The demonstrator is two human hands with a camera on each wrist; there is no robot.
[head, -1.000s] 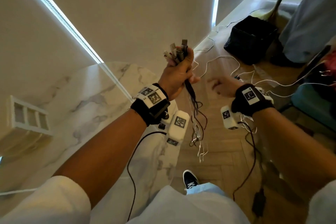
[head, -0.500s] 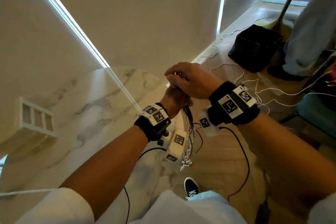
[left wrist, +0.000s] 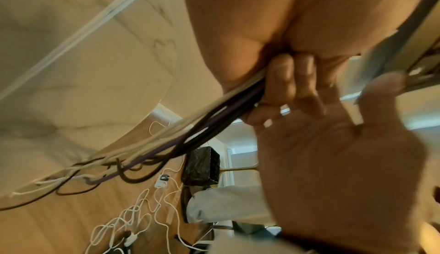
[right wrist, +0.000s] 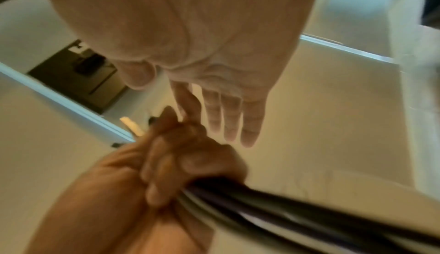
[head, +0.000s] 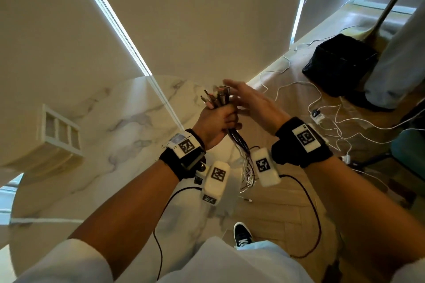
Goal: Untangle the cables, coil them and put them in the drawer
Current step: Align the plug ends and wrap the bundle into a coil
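Note:
My left hand (head: 218,119) grips a bundle of black, white and purple cables (head: 239,145) in a fist, held up in the air over the edge of the marble table (head: 115,145). The plug ends (head: 216,96) stick up above the fist and the tails hang down between my wrists. In the left wrist view the cables (left wrist: 190,135) run out under my curled fingers (left wrist: 285,85). My right hand (head: 250,101) is flat with straight fingers, just right of the plug ends. In the right wrist view its fingers (right wrist: 228,118) are spread above the left fist (right wrist: 176,164) and hold nothing.
White cables (head: 322,110) and a small charger (head: 316,114) lie loose on the wooden floor at right. A black bin (head: 338,64) and another person's legs (head: 395,53) stand beyond. A white tray-like box (head: 57,131) sits at the table's left. My shoe (head: 242,234) is below.
Half a second ago my right hand was cupped over the top of the bundle; it has lifted off to the right and opened flat. My left hand keeps its grip, plug ends showing again.

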